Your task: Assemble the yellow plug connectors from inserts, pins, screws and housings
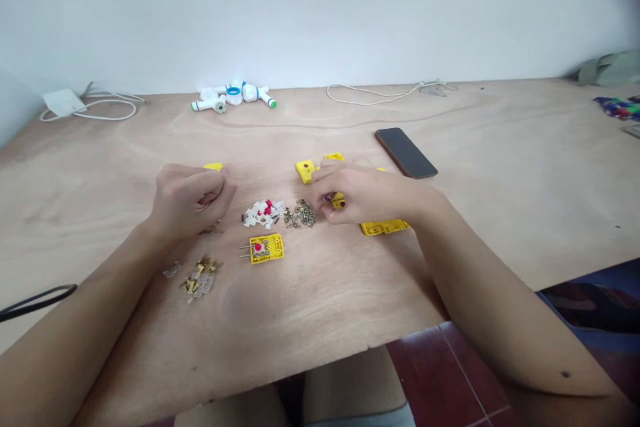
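My left hand [193, 195] is closed in a fist above the table, and whatever its fingers may hold is hidden. Just behind it shows a yellow plastic piece [214, 166]. My right hand [345, 190] has its fingers curled together beside a heap of small screws [301, 213]; what they pinch is too small to tell. Around and under that hand lie yellow plastic shells [305, 171]. Nearer me, a yellow half-shell [275, 248] lies with its inside up, holding a red button [258, 247] and two metal pins that stick out leftward.
White and red plastic bits [260, 213] lie between my hands. Brass and clear parts [200, 277] are nearer, at left. A phone [407, 153] lies behind my right arm. White pipe-like pieces [234, 95], a cable [370, 100] and a white charger [64, 103] sit along the wall.
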The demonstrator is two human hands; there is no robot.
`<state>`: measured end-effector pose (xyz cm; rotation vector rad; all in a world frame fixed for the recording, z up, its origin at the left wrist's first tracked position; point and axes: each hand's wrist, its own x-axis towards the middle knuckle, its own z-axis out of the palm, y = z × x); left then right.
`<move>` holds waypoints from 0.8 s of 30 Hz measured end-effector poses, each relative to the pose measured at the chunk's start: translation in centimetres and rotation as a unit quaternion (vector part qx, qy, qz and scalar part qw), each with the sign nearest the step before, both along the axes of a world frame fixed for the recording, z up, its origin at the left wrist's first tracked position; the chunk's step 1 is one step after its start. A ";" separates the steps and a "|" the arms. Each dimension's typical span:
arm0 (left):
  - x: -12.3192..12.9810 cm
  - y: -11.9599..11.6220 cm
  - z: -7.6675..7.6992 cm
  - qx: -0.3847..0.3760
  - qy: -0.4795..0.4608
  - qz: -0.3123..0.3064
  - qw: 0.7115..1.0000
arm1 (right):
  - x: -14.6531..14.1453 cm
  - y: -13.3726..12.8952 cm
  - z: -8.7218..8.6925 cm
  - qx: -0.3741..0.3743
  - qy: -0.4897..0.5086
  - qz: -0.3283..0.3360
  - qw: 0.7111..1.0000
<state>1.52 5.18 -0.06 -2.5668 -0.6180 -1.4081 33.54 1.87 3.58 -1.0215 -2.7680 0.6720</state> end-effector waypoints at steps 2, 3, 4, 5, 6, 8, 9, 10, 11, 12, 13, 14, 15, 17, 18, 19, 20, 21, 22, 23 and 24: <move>0.0 -0.2 0.1 -0.005 -0.001 0.004 1.000 | 0.1 -0.3 0.2 -0.028 -0.004 -0.004 1.000; 0.0 -0.2 0.1 -0.012 0.003 0.006 1.000 | 0.1 -0.4 0.3 -0.040 -0.002 -0.002 0.999; -0.1 -0.3 0.2 -0.020 0.008 0.009 1.000 | 0.0 -0.5 0.3 -0.050 0.000 0.001 0.999; -0.1 -0.4 0.2 -0.025 0.012 0.009 1.000 | -0.1 -0.5 0.3 -0.059 0.002 0.005 0.998; -0.1 -0.4 0.3 -0.030 0.013 0.012 0.999 | -0.1 -0.6 0.3 -0.066 0.004 0.008 0.998; -0.1 -0.4 0.3 -0.028 0.004 0.005 1.000 | -0.2 -0.7 0.3 -0.074 0.002 0.008 0.997; -0.1 -0.4 0.3 -0.027 -0.001 0.000 1.000 | -0.3 -0.7 0.4 -0.072 -0.002 0.004 0.997; -0.1 -0.4 0.3 -0.026 -0.006 -0.003 1.000 | -0.3 -0.6 0.4 -0.070 -0.006 -0.002 0.998; -0.1 -0.4 0.3 -0.025 -0.010 -0.006 1.000 | -0.2 -0.6 0.5 -0.068 -0.009 -0.010 0.998; -0.1 -0.4 0.3 -0.025 -0.010 -0.005 1.000 | -0.2 -0.6 0.5 -0.066 -0.011 -0.015 0.998; -0.1 -0.4 0.3 -0.027 -0.008 -0.001 1.000 | -0.2 -0.5 0.5 -0.064 -0.011 -0.018 0.998; -0.1 -0.5 0.3 -0.032 -0.005 0.007 0.999 | -0.1 -0.5 0.5 -0.064 -0.008 -0.019 0.998; -0.1 -0.5 0.4 -0.031 -0.003 0.008 0.999 | -0.1 -0.4 0.4 -0.064 -0.003 -0.016 0.998; 0.0 -0.6 0.4 -0.031 -0.002 0.011 0.999 | -0.1 -0.2 0.1 -0.061 0.007 -0.001 0.998; 0.0 -0.6 0.4 -0.030 -0.003 0.008 1.000 | 0.0 -0.1 0.0 -0.057 0.011 0.009 0.998; 0.0 -0.6 0.4 -0.027 -0.007 0.003 1.000 | 0.0 -0.1 -0.2 -0.052 0.015 0.019 0.998; -0.1 -0.6 0.4 -0.027 -0.009 0.003 1.000 | 0.0 0.0 -0.3 -0.049 0.019 0.027 0.998; -0.1 -0.6 0.4 -0.031 -0.009 0.006 0.999 | 0.1 0.0 -0.4 -0.048 0.022 0.033 0.998; -0.1 -0.6 0.4 -0.034 -0.008 0.010 0.999 | 0.1 0.1 -0.5 -0.048 0.024 0.035 0.998; -0.1 -0.6 0.3 -0.032 -0.009 0.007 0.999 | 0.2 0.1 -0.5 -0.051 0.025 0.032 0.998; -0.1 -0.6 0.3 -0.032 -0.009 0.009 0.999 | 0.2 0.1 -0.5 -0.055 0.021 0.027 0.998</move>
